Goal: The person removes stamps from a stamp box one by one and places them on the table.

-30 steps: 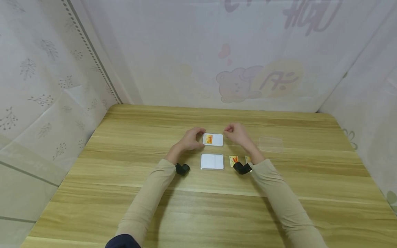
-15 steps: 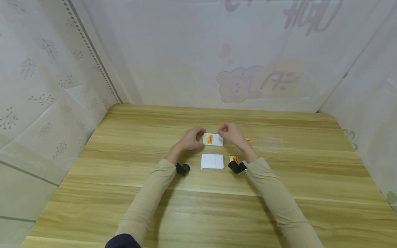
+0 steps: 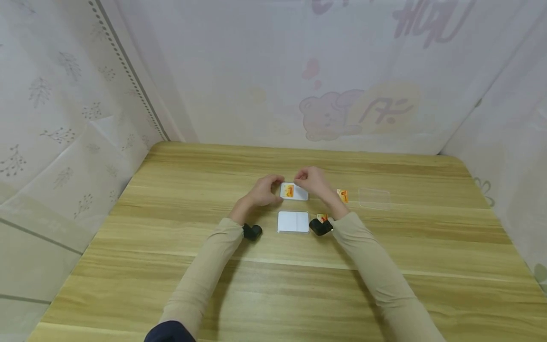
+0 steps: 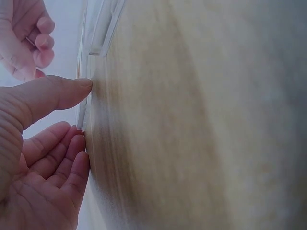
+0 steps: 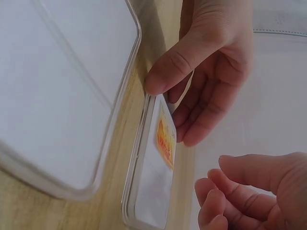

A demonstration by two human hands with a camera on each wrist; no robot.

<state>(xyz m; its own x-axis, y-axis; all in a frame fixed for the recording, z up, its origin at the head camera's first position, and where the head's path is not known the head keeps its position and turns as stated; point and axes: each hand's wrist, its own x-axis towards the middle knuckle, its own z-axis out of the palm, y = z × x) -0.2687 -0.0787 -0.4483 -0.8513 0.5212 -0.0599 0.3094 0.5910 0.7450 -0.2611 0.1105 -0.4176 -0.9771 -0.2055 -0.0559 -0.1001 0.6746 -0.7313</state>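
Note:
My left hand [image 3: 262,191] grips the left end of a flat clear case [image 3: 301,194] with a white insert, thumb on the near edge and fingers on the far edge. A small orange-and-yellow paper slip [image 5: 164,143] lies on the left half of that insert. Just above the case's right part is my right hand [image 3: 313,181], its fingers curled inward. In the right wrist view, nothing shows between that thumb and those fingertips. Nearer to me lies a second clear case [image 3: 293,221], its white insert crossed by a line.
Right of the cases lie one orange slip [image 3: 343,195] and another slip [image 3: 322,218], partly hidden by the black wrist camera [image 3: 320,227]. Farther right lies a transparent cover [image 3: 374,198]. Printed cloth [image 3: 239,95] hangs behind the wooden table [image 3: 273,294].
My right hand has moved left from beside the case to above its right part. The slip behind my right forearm has come into view. My left hand has stayed in place.

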